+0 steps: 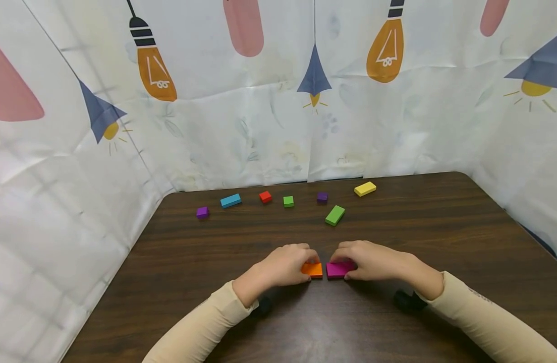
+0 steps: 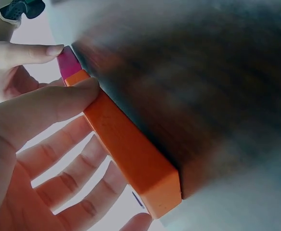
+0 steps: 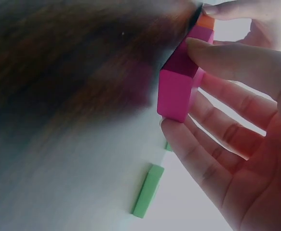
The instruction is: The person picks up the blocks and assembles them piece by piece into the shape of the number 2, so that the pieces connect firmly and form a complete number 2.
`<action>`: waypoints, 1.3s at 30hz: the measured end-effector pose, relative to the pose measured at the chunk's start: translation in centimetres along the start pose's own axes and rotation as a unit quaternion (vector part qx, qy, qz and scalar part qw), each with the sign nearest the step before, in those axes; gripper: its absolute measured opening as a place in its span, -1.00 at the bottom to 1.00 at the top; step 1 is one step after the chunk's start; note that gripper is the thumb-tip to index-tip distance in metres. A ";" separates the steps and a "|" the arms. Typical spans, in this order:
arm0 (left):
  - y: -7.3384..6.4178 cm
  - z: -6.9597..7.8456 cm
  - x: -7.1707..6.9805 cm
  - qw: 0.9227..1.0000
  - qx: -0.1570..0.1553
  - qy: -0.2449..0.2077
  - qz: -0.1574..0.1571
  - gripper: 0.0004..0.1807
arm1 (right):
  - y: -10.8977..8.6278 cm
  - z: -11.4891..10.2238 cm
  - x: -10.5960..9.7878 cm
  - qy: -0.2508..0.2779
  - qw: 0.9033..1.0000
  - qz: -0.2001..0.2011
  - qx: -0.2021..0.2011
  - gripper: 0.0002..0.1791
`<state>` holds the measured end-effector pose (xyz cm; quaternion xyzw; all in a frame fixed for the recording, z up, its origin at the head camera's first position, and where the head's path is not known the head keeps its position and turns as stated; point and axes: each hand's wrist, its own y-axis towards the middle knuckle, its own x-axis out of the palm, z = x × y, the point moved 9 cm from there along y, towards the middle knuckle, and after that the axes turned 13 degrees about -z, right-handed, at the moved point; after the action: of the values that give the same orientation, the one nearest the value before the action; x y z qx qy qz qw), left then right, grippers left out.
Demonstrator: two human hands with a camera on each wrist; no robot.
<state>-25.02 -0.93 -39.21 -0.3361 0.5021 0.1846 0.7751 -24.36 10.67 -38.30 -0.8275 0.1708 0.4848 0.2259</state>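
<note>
Near the middle of the dark wooden table, my left hand (image 1: 287, 264) grips an orange block (image 1: 314, 270), thumb on the near side and fingers on the far side. Just to its right, a magenta block (image 1: 336, 270) is held the same way by my right hand (image 1: 369, 259). A narrow gap shows between the two block ends in the head view. From the left wrist, the long orange block (image 2: 130, 149) lies on the tabletop, with the magenta one beyond its far end. The right wrist view shows the magenta block (image 3: 176, 91) between thumb and fingers.
Farther back on the table (image 1: 192, 262) lie a purple cube (image 1: 203, 213), a blue block (image 1: 230, 200), a red cube (image 1: 265, 197), a small green cube (image 1: 288, 201), a dark purple cube (image 1: 322, 197), a green block (image 1: 335, 216) and a yellow block (image 1: 365, 189). A printed curtain (image 1: 269, 126) hangs behind.
</note>
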 end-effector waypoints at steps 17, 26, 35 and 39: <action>0.5 -0.2 0.2 1.000 -0.009 0.000 -0.007 -0.65 | 0.7 0.0 0.3 0.004 1.000 -0.004 0.005 -0.64; 0.7 -0.2 0.1 1.000 -0.008 -0.008 -0.009 -0.65 | 0.8 -0.2 0.3 0.012 1.000 -0.007 0.003 -0.64; 0.2 -1.0 0.0 1.000 -0.006 -0.025 -0.005 -0.59 | 0.6 0.2 0.2 0.012 1.000 -0.002 0.005 -0.64; -0.6 -2.1 0.1 0.999 -0.015 -0.034 -0.002 -0.56 | 0.5 0.4 0.1 0.010 1.000 -0.003 0.012 -0.65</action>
<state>-26.03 -2.83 -39.64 -0.3418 0.4719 0.2022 0.7872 -24.86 10.42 -38.71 -0.8302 0.1768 0.4735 0.2354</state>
